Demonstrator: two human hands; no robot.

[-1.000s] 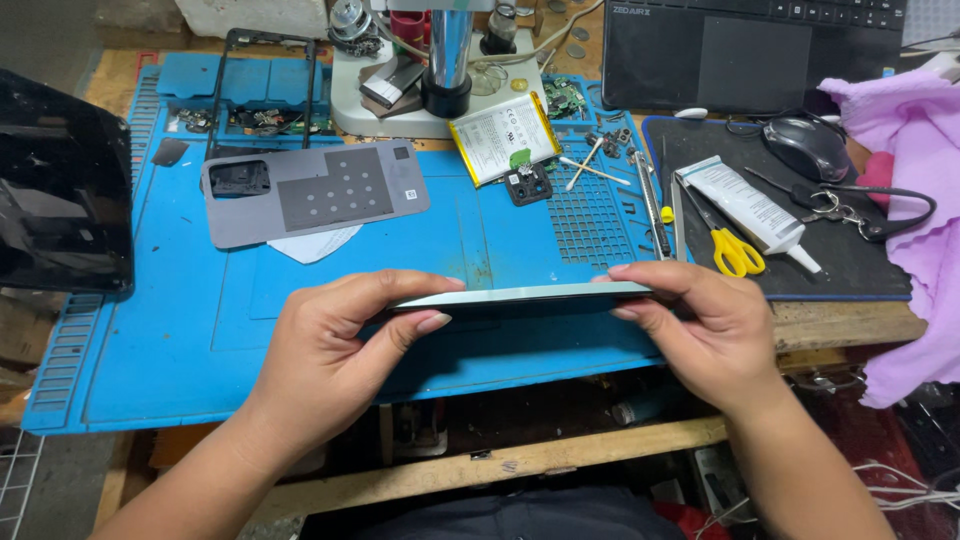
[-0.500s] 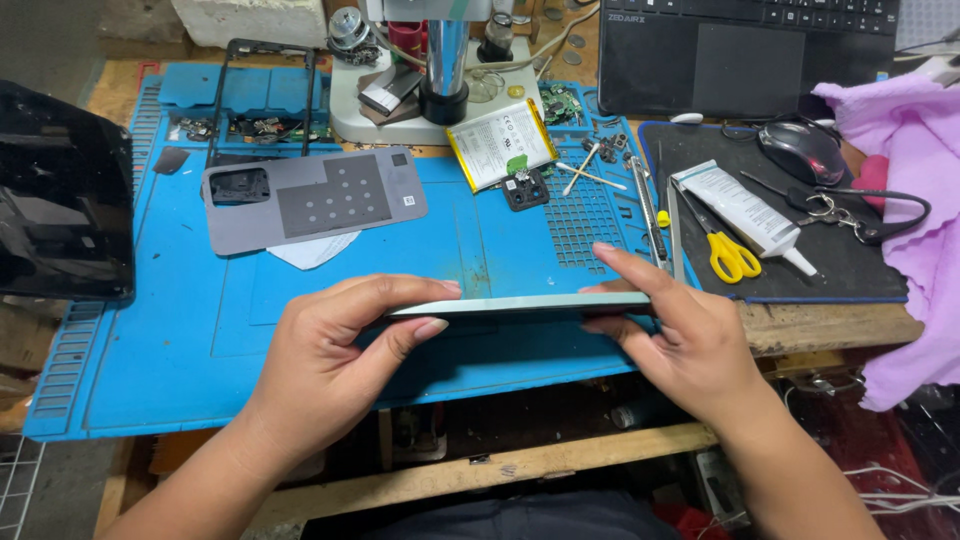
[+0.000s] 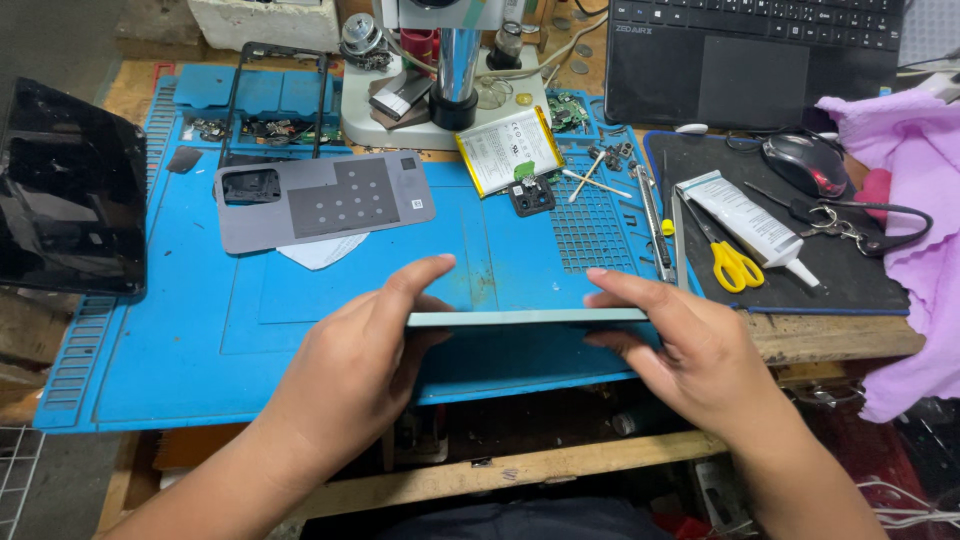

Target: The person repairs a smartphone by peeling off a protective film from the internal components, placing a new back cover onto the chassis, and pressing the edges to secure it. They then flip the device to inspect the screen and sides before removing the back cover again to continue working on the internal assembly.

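- Pale green phone (image 3: 527, 317), seen edge-on, sits level above the blue mat's (image 3: 300, 330) near edge.
- Left hand (image 3: 365, 365) pinches its left end, fingers curled.
- Right hand (image 3: 690, 350) grips the right end likewise.

A back cover (image 3: 325, 201) lies on the mat (image 3: 200, 330), scissors (image 3: 733, 262) to its right, a laptop (image 3: 755, 60) behind.

Both my forearms come up from the bottom edge, angled inward toward the thin pale-green panel (image 3: 527, 317). My left hand (image 3: 365, 365) sits at the panel's left end, thumb on top, fingers curled beneath, pinching it. My right hand (image 3: 690, 350) is at the panel's right end, index finger stretched along its top edge, other fingers tucked below. Wrists roughly level, palms facing each other.
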